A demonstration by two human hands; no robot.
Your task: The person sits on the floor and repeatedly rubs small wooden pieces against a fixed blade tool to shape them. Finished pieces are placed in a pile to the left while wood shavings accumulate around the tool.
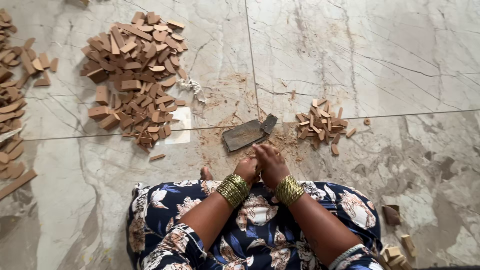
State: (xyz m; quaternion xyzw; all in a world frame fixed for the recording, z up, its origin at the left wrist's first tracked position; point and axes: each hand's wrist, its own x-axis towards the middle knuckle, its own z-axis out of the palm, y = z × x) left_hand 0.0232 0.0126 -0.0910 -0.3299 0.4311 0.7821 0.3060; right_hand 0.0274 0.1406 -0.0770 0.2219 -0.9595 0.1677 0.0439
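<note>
Marble floor (pixel 360 55), pale and veined with grey, serves as the workplace, and the person sits right on it in a dark flowered dress, knees spread so the work falls between them. Both hands are drawn tight together just in front of the lap: the left hand (pixel 247 169) and the right hand (pixel 270 162) are curled closed against each other, touching, as if pinching one small piece between them, though what they grip is hidden by the fingers and I cannot tell. Gold bangles sit on both wrists. Just beyond the hands lies a flat grey stone slab (pixel 248 133), with brownish dust spread around it, which suggests to me that pieces are rubbed or trimmed there, within easy reach. To the right of the slab rests a small heap of little tan pieces (pixel 322 125), kept close by. A much larger pile of tan pieces (pixel 135 75) sits well apart at the upper left, and more are strewn along the left edge (pixel 12 100).
</note>
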